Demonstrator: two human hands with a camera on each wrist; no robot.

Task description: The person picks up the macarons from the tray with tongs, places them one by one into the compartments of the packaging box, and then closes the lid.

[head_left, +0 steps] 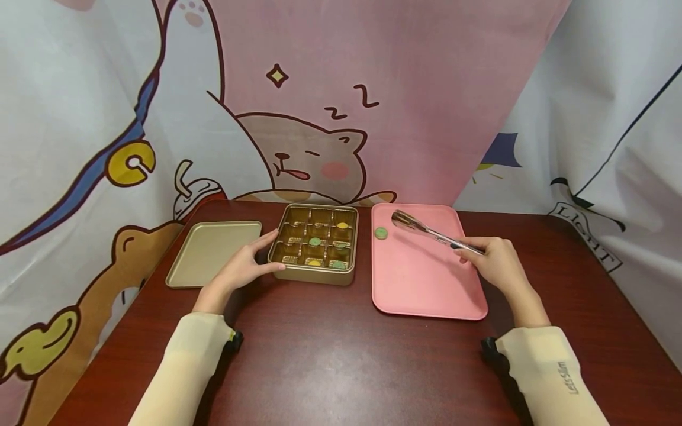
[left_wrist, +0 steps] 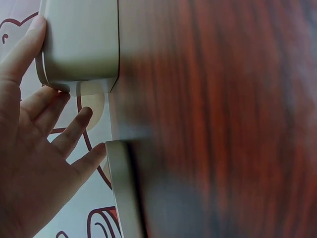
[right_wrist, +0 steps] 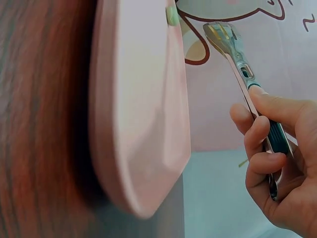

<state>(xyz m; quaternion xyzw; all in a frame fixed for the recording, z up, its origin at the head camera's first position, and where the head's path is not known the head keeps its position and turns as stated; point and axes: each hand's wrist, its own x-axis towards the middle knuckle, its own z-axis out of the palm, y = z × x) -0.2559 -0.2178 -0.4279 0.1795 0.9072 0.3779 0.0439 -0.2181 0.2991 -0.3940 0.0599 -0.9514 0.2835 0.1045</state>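
Sleeves (head_left: 178,367): pale cream, coming in from the lower left and lower right; dark lettering runs along the right one.
Cuff pieces (head_left: 234,342): black, showing at the inner edge of each cuff.
Tabletop (head_left: 330,349): dark red-brown wood grain, with a glossy patch of light toward the near middle.
Left hand (head_left: 242,266): fingers spread and nearly straight, thumb well apart from them; thumb and forefinger touch the tin at its near left corner without wrapping round it.
Right hand (head_left: 492,257): fingers curled round the tongs' handle, thumb pressed along it, above the right side of the pink tray.
Pink tray (head_left: 421,284): rectangular, just right of the tin, lying flat.
Tongs (head_left: 433,233): metal with a dark grip, slanting up and left, their head raised over the pink tray; how far apart their tips stand cannot be told.
Tin (head_left: 314,274): square, tan outside, a gold insert inside making nine compartments, three by three.
Lid (head_left: 213,251): shallow and tan, flat, left of the tin.
Pieces in the tin (head_left: 315,241): green in the centre, middle right and front right; yellow in the front middle and far right.
Green disc (head_left: 380,233): on the pink tray, near its left edge, left of the tongs' head.
Curtain (head_left: 426,118): pink and white, printed with a sleeping cartoon animal.
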